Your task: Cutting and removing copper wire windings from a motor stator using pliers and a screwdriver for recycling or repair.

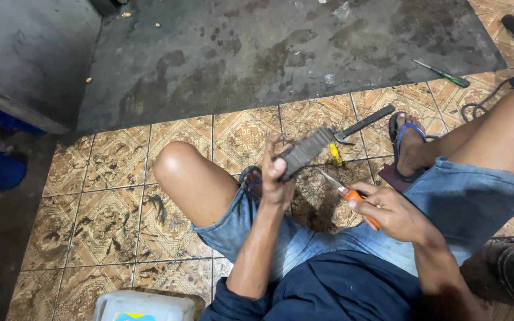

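Left hand (276, 172): we grip a dark ribbed block (306, 152), fingers clamped on its lower end, held up above the tiled floor (114, 196).
Right hand (388, 214): closed around orange-handled pliers (347, 194), tips pointing toward the block.
Nearby: a green screwdriver (445, 74) lies at the tiles' far edge.

Denim shorts (447, 196), navy shirt (340, 291), blue-strapped sandal (408, 134).

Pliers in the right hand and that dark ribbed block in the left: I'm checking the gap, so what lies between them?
Head view: between the pliers and ribbed block, only stained floor tile shows; a yellow-handled tool lies just above.
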